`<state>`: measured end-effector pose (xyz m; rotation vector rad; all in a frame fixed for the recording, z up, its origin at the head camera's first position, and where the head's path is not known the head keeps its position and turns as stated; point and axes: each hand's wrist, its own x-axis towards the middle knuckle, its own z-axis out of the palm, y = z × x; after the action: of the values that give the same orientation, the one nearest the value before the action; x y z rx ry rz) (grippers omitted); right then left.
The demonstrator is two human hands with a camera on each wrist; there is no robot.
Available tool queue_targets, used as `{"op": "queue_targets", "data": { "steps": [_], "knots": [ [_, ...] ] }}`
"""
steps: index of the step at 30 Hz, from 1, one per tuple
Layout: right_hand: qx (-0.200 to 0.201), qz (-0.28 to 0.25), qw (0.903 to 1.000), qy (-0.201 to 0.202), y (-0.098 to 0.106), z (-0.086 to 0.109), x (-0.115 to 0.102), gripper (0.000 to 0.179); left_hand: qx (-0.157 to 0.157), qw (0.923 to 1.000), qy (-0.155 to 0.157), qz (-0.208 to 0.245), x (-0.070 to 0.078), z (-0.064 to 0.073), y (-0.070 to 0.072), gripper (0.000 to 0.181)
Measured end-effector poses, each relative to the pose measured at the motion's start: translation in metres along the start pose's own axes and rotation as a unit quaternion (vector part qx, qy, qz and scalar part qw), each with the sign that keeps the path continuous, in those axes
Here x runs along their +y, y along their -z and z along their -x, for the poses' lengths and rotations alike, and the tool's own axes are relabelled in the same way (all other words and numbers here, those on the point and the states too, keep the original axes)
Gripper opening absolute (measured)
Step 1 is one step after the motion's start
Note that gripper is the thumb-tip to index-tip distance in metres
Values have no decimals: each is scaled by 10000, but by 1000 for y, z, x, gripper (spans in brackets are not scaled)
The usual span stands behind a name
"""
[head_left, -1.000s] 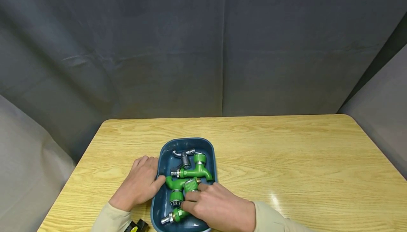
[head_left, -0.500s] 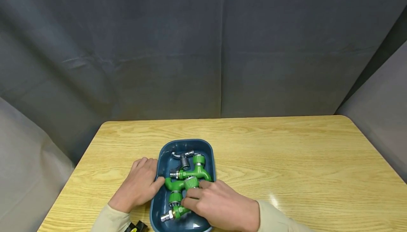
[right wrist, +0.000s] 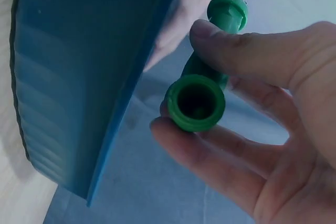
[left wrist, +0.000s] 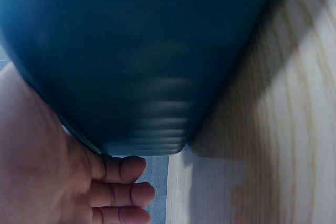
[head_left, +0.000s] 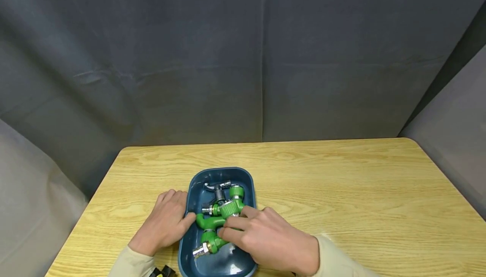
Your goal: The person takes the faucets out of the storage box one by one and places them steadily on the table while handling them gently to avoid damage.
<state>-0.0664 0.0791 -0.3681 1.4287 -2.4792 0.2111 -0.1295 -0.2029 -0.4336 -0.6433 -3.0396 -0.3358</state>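
My right hand pinches a green tap between thumb and fingers. In the right wrist view its round open spout faces the camera, above the level of the tub's rim. The head view shows its ribbed green knob and chrome threaded end over the other taps. Below lies a second green tap, partly covered. A third green tap and a small chrome tap lie farther back in the dark blue tub. My left hand holds the tub's left rim, thumb over the edge.
The tub stands on a wood-grain table near its front edge. A small black object shows beside the left cuff. Grey cloth hangs behind the table, and paler cloth hangs at the left side.
My right hand has raised the held tap from among the others and moved slightly farther back over the tub. The left hand stays at the rim.
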Motion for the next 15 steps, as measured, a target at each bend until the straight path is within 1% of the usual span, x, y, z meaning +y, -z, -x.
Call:
{"op": "queue_targets", "data": {
  "steps": [3,7,15],
  "knots": [
    [-39,9,10000,-84,3,1,3,24,-21,10000,3,16,0,1,0,25],
    [20,43,9998,-167,6,2,7,24,-80,9999,46,54,0,1,1,25],
    [7,-88,9994,-331,10,2,14,24,-91,9999,104,54,-1,-1,1,23]
  ]
}}
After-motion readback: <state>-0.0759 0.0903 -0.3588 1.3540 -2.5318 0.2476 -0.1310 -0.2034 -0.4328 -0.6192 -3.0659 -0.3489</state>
